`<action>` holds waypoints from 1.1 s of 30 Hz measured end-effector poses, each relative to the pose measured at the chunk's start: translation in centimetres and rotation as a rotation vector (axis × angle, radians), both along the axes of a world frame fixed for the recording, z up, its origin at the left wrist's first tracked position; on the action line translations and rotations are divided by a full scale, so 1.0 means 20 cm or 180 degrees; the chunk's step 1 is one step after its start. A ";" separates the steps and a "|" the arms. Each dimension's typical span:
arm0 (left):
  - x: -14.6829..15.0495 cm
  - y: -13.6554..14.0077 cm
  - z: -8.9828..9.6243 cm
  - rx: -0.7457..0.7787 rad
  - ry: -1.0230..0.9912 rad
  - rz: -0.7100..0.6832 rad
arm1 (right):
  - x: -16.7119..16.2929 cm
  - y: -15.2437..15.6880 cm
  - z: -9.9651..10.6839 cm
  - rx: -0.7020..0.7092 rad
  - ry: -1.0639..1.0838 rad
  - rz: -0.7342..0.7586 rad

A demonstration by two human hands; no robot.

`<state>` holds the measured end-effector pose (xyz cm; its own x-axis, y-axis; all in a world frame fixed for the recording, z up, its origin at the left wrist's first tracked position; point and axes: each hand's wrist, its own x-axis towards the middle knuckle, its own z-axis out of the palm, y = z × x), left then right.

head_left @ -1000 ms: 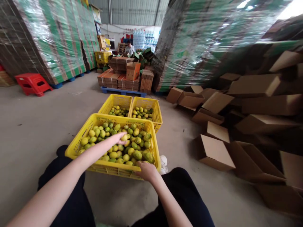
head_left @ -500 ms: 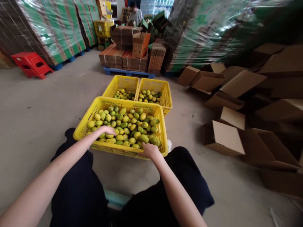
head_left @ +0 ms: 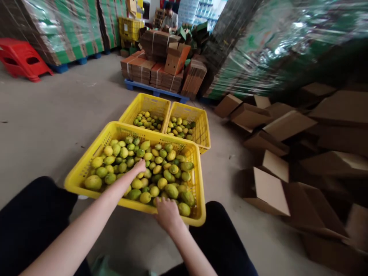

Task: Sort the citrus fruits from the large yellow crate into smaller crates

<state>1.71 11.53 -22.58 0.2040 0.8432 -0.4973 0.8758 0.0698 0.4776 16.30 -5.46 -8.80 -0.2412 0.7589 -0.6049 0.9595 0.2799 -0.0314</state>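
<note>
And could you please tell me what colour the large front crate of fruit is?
The front crate is yellow, seen best in the head view.

Red plastic stool [head_left: 24,59] at left, near film-wrapped stack [head_left: 69,30]; second film-wrapped stack [head_left: 287,42] at right, behind heaped cardboard boxes [head_left: 271,189]. Blue pallet [head_left: 156,92], bearing strapped flat cartons [head_left: 138,69] and one orange-sided open carton [head_left: 175,59]; beyond, one person [head_left: 172,20] in pale top.

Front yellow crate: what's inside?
Green and yellow lemon-like fruit in the front yellow crate, with the left hand at the fruit. Anything beneath the top fruit, crate floor included, is covered.
</note>
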 end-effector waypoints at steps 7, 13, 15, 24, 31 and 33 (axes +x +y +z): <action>0.03 0.04 -0.15 -0.0011 0.0562 0.0127 | -0.11 -0.07 0.04 -0.0218 0.0690 0.0547; -0.03 0.05 -0.11 0.0106 0.0825 -0.0101 | -0.11 -0.15 0.01 -0.0275 0.0520 0.0533; -0.04 0.01 -0.09 0.0140 0.0838 -0.0152 | -0.09 -0.16 0.01 -0.0262 0.0562 0.0533; -0.02 -0.16 0.06 0.0112 0.0061 -0.0153 | -0.01 -0.15 0.04 -0.0048 0.0599 0.0463; -0.13 -0.40 0.47 -0.0395 -0.1500 0.0245 | 0.11 -0.10 0.11 -0.0091 0.1046 0.0362; -0.22 -0.48 0.64 -0.0511 -0.2253 0.0468 | 0.15 -0.06 0.11 -0.0066 0.1401 0.0299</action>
